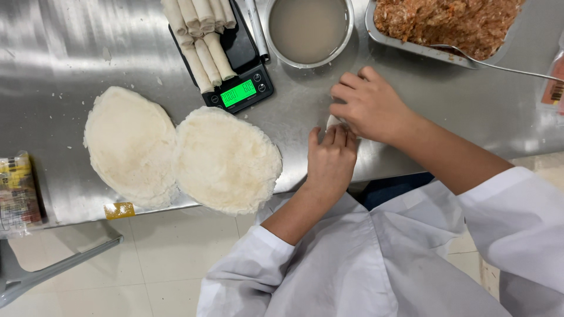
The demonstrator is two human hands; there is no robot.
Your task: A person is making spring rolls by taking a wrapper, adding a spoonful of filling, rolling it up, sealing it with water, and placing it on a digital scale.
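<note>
both hands, left hand [331,157] and right hand [367,105], press fingers-together on a pale wrapper [332,121] mostly hidden beneath them on the steel table [70,53] near its front edge, where uneven pressure may tear it.

The person wore a white work coat of plain, smooth cloth with long, loose sleeves. The left sleeve [249,264] was pushed up and bunched in soft folds well short of the wrist, leaving the forearm bare down to the left hand [331,161]. The right sleeve [517,217] was wider, ended in a clean straight hem, and likewise left the forearm bare to the right hand [369,105]. Across the chest the coat lay creased, with a flat seam running through it. Both hands were bare: no gloves, rings or watch.
</note>
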